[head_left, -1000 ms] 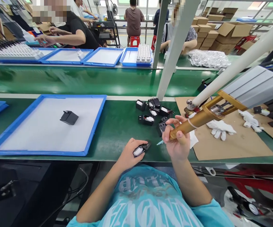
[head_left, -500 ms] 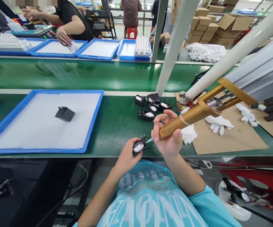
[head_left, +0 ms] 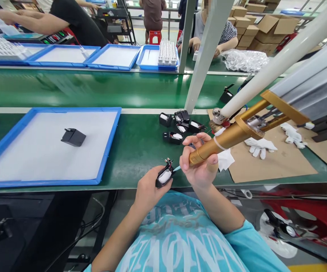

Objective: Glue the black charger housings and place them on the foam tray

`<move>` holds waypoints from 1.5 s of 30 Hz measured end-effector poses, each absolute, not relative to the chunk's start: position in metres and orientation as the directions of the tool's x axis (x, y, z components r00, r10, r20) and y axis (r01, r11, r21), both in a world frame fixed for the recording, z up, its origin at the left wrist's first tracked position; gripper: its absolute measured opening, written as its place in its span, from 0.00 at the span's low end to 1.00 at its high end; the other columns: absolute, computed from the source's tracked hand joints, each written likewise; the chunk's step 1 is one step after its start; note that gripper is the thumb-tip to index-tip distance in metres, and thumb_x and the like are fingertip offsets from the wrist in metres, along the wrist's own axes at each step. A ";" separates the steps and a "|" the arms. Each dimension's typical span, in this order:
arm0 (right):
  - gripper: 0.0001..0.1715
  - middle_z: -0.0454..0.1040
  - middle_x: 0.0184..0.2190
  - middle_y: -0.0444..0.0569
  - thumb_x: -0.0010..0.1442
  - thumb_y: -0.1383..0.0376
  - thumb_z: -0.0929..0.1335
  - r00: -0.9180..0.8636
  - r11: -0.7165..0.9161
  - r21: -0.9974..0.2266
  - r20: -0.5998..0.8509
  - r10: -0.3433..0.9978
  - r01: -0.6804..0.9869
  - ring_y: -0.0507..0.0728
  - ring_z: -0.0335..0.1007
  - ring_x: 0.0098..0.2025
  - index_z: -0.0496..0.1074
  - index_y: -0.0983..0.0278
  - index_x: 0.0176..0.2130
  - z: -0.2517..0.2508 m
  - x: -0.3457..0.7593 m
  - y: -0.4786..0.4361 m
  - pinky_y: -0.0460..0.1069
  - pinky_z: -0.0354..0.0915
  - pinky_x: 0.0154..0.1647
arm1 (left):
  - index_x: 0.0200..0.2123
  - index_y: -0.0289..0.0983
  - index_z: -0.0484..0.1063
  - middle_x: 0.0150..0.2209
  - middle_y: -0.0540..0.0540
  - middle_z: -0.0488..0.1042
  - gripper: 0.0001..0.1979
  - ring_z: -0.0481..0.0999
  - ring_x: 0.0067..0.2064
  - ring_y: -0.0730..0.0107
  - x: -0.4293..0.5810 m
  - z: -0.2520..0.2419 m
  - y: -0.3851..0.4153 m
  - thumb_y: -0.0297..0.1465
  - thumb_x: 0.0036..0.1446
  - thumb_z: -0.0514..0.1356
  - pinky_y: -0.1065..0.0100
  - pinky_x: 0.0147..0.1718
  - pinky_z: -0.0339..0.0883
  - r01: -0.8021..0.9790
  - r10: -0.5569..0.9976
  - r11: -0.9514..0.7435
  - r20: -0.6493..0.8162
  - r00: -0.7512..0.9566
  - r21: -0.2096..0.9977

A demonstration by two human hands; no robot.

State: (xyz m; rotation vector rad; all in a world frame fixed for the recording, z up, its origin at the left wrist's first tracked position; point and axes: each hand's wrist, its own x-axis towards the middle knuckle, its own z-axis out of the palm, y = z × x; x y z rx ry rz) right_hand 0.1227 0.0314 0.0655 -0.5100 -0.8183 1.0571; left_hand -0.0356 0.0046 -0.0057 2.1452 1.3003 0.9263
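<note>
My left hand (head_left: 151, 187) is closed around a small black plastic housing (head_left: 165, 176) with a white part inside and wires and prongs at its far end. In my right hand (head_left: 199, 166) is a gold-coloured glue dispenser (head_left: 217, 147), gripped near its front end. Its thin light-blue nozzle (head_left: 177, 168) meets the right edge of the housing; whether it touches I cannot tell. Beyond my hands lies a cluster of similar black housings (head_left: 172, 137). A closed black box (head_left: 73, 137) sits in a blue-rimmed tray (head_left: 98, 180) to the left.
A white tube (head_left: 268, 64) and a grey cylinder (head_left: 313, 79) slope in from the upper right. White gloves (head_left: 261, 146) lie on brown cardboard (head_left: 273, 170). A slanted metal post (head_left: 199, 83) stands ahead. Co-workers sit beyond the green belt (head_left: 95, 88).
My left hand has tilted the housing slightly, and the nozzle has stayed at its right side. Across the belt, a co-worker's arm has drawn back from a tray. The view has shifted a little.
</note>
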 end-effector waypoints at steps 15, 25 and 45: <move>0.28 0.69 0.38 0.43 0.54 0.43 0.68 0.278 0.444 -0.699 0.346 0.896 -0.561 0.45 0.61 0.15 0.65 0.54 0.47 0.068 0.123 0.029 0.43 0.56 0.07 | 0.47 0.40 0.68 0.39 0.47 0.78 0.16 0.79 0.38 0.67 -0.031 -0.002 0.003 0.32 0.55 0.63 0.68 0.38 0.72 0.566 0.906 -0.417 0.278 0.319 0.711; 0.28 0.68 0.39 0.44 0.55 0.42 0.66 0.246 0.426 -0.697 0.349 0.904 -0.577 0.45 0.60 0.15 0.64 0.53 0.49 0.070 0.113 0.030 0.43 0.58 0.09 | 0.50 0.40 0.68 0.44 0.45 0.79 0.18 0.80 0.43 0.63 -0.014 -0.010 0.007 0.32 0.56 0.61 0.64 0.42 0.73 0.495 0.922 -0.354 0.208 0.326 0.793; 0.26 0.66 0.42 0.45 0.58 0.42 0.62 0.268 0.476 -0.661 0.397 0.878 -0.580 0.46 0.61 0.17 0.65 0.53 0.49 0.066 0.126 0.026 0.45 0.57 0.09 | 0.50 0.39 0.68 0.46 0.43 0.75 0.17 0.76 0.47 0.60 -0.030 -0.024 0.016 0.33 0.57 0.61 0.59 0.47 0.70 0.582 0.918 -0.318 0.089 0.387 0.748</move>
